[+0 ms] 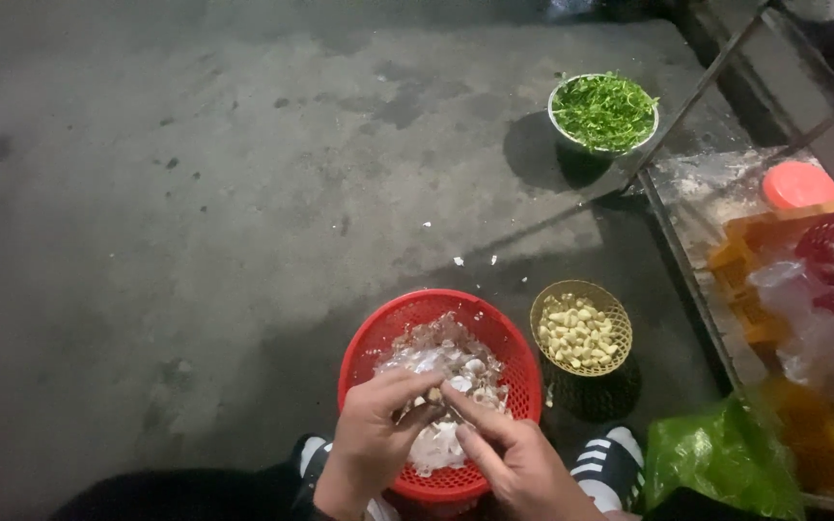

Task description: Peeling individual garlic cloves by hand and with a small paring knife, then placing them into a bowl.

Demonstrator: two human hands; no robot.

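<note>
Crouched over a red basket (369, 338) on the concrete floor (147, 241), near centre, heaped with pale papery garlic skins (436, 362) and some unpeeled pieces. Left hand (374, 439) curled over the basket, fingers and thumb closed on a small clove (433, 395). Right hand (518, 463) meeting it from the right, fingertips pinched on the same clove, with no gap between the two hands. Something darker showing just under the clove, perhaps a small blade or a bit of skin; too blurred to tell.

Just right of the red basket, a smaller yellow basket (544, 304) holding bare, peeled cloves. Farther off to the right, a metal bowl of chopped greens (603, 111). At the right edge, a low metal frame with an orange lid (800, 183) and another red basket; near right, a green plastic bag (716, 463) beside a striped shoe (610, 461).

Judged from this: mid-peel, skin being worked off one clove over the skin heap. Next move likely calling for a firm pinch by one hand, a peeling pull by the other, then a short carry right to the yellow basket, skin left to drop in the red one.
</note>
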